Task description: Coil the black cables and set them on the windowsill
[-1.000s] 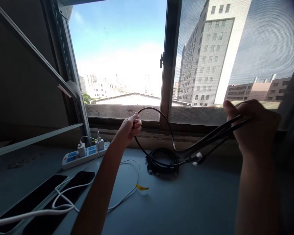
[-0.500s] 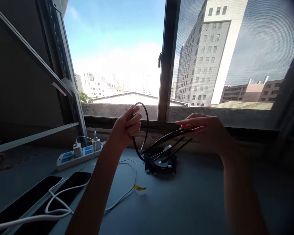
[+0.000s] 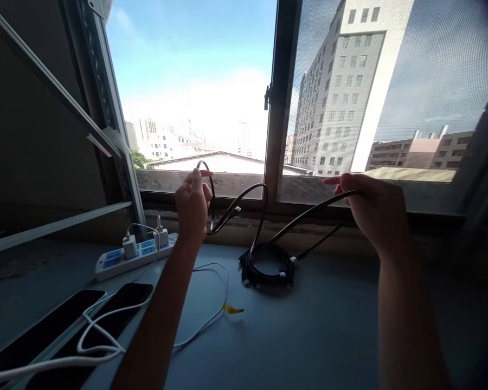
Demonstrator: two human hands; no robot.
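Note:
My left hand [image 3: 194,203] is closed on a black cable [image 3: 264,208], holding it up before the window; the cable loops above the fingers and sags to the right. A silver-tipped plug [image 3: 236,210] dangles between the hands. On the right, my right hand [image 3: 370,208] pinches another black stretch of cable that slopes up from the table, its index finger pointing left. Beneath them lies a coil of black cables [image 3: 268,279] with several connector ends showing. One connector end [image 3: 295,259] sticks out at the coil's right side, its cord running up toward my right hand.
A white power strip [image 3: 136,257] with two chargers plugged in stands at the left. Two dark phones [image 3: 126,303] lie in front, with a white cable [image 3: 100,355] across them. A thin white cord with a yellow tag [image 3: 231,309] curves over the blue-grey table [image 3: 309,336].
My hands have moved apart, left hand leftward and right hand rightward and up. The black cable strands between them have spread into separate loops, and the coil stays on the table.

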